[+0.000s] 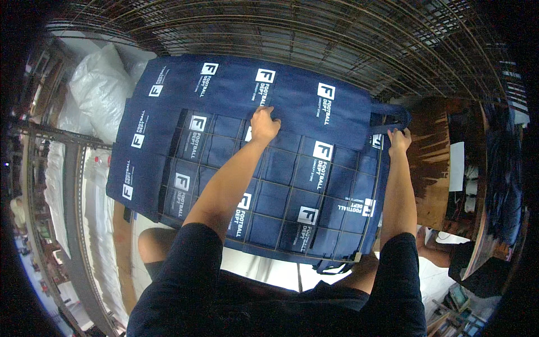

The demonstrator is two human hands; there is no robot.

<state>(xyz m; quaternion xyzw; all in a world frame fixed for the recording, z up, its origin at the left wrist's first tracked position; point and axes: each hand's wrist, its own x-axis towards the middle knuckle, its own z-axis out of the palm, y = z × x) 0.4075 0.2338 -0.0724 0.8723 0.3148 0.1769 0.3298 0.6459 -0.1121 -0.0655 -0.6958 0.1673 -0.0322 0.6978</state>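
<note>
Navy blue fabric bags [303,104] with white printed logos lie spread in front of me, filling the middle of the head view. A thin wire grid rack [358,257] crosses over the nearer ones, and others lie on top of its far part. My left hand [265,124] is closed at the near edge of an upper bag, fingers curled on the fabric; its exact grip is partly hidden. At the right edge, my right hand [398,140] pinches a navy strap [397,112] that loops out from the bags.
Stacked wire racks [314,28] rise along the far side. Clear plastic wrapping [101,84] bulges at the far left. A wooden board [429,163] with a white paper [457,167] stands at right, near dark hanging cloth [502,168]. Another person's bare limb [435,250] shows at lower right.
</note>
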